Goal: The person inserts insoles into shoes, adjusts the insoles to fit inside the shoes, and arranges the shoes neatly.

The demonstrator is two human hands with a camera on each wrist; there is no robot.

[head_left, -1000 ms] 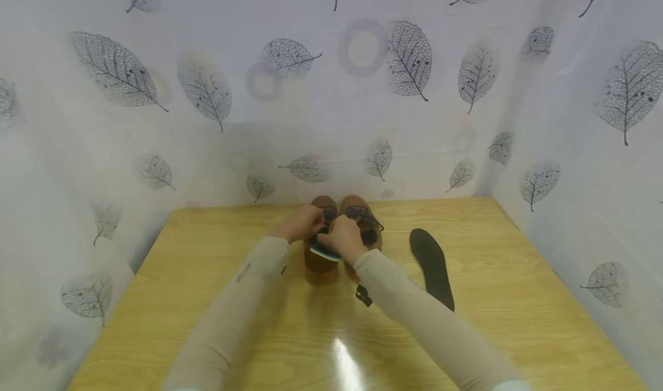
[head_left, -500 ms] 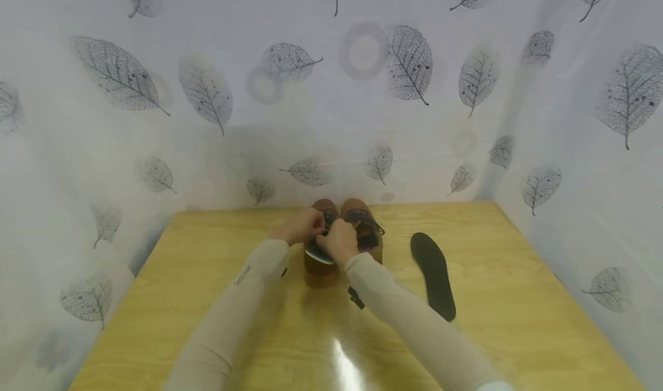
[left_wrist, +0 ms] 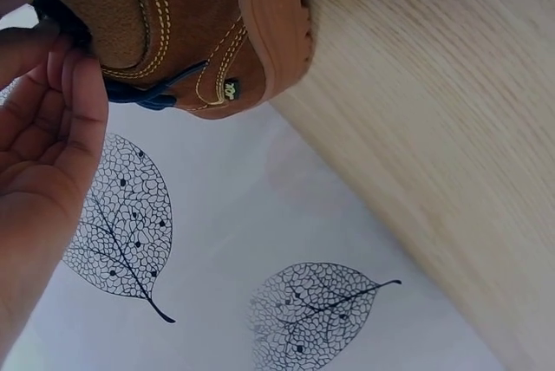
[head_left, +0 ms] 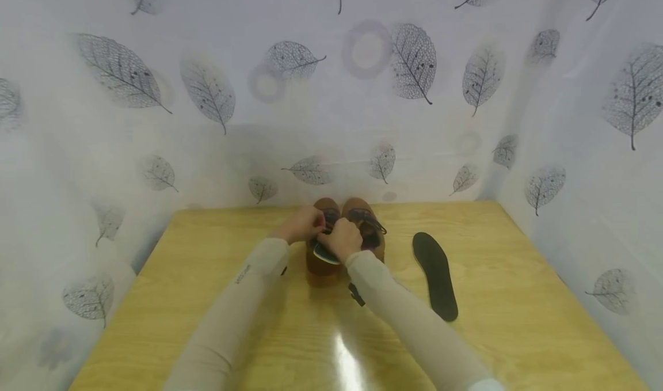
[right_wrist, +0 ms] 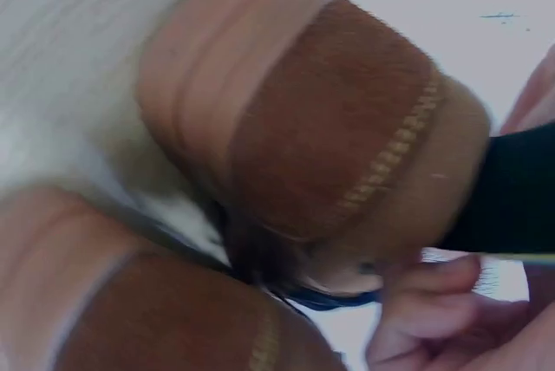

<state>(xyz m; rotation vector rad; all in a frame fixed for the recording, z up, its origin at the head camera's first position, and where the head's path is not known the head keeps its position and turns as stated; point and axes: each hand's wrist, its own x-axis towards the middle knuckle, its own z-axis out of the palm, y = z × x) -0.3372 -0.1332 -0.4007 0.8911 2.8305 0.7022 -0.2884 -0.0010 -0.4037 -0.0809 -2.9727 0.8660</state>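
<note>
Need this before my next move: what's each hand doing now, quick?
Left hand: closed, seems to pinch the left shoe near its opening.
Right hand: closed, holding an insole.

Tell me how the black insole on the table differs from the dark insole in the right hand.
The black foot-shaped insole lies flat on the wooden table; the dark pale-edged insole is held by the right hand at a brown stitched shoe. The black insole shows whole; the pale-edged insole is partly hidden. Both are dark.
</note>
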